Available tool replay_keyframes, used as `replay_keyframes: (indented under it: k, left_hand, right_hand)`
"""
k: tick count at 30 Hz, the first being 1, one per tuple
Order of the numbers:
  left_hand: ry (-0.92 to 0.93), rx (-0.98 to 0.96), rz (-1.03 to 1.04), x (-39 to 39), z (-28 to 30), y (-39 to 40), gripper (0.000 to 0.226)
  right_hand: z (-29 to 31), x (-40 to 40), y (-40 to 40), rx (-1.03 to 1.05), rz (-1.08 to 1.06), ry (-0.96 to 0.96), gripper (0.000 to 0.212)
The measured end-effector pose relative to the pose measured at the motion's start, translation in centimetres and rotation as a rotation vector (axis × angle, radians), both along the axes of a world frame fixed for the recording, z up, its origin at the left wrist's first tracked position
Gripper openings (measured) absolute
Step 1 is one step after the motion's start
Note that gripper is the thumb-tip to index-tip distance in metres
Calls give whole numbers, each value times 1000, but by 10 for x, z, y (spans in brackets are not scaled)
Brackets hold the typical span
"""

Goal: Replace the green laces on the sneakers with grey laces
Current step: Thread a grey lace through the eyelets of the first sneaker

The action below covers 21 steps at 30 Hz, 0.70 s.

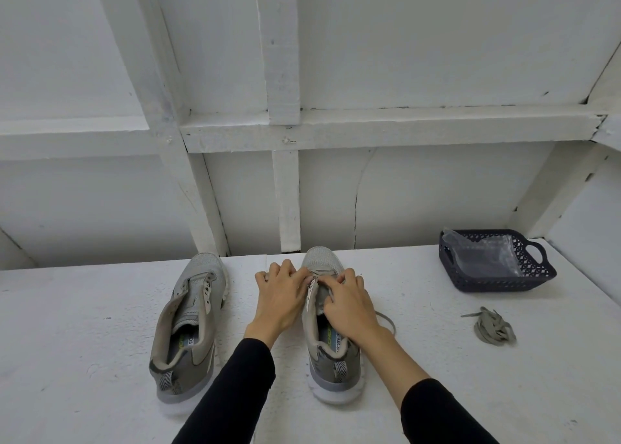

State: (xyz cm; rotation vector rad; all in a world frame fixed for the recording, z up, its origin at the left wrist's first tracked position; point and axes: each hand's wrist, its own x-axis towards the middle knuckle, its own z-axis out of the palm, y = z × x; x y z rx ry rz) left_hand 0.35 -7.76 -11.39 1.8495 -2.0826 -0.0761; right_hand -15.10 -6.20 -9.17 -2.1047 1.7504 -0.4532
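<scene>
Two grey sneakers stand toe-away on the white table. The left sneaker [191,322] has no lace in its eyelets. Over the front eyelets of the right sneaker [331,349] both my hands are at work. My left hand [280,294] has its fingers curled at the left eyelet row. My right hand [349,304] pinches a grey lace [386,321] that loops out to the right of the shoe. A second grey lace [492,326] lies bundled on the table at the right. No green lace is visible.
A dark plastic basket [537,272] holding a clear plastic bag [487,253] stands at the back right. A white wall with wooden beams rises just behind the table [84,359].
</scene>
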Motion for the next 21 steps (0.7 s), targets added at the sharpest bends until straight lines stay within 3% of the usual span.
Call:
replay_keyframes:
  k: [3,8,10,15,21]
  left_hand:
    - [183,123,24,-4,0,-2,36]
    - [455,213,65,-9,6,-1,46]
    - [486,212,71,-9,7,1,48]
    - [559,224,62,-10,4,5,53]
    - [645,270,4,4,1,0,53]
  right_hand:
    - [-3,0,0,-28,-57,-70,41]
    - [-6,-4,7,67,-300,-634,47]
    - [-5,-8,7,92,-409,-746,48]
    - [-5,-21,-2,135,-359,-634,12]
    - [-14,-24,-10,25,-467,-471,16]
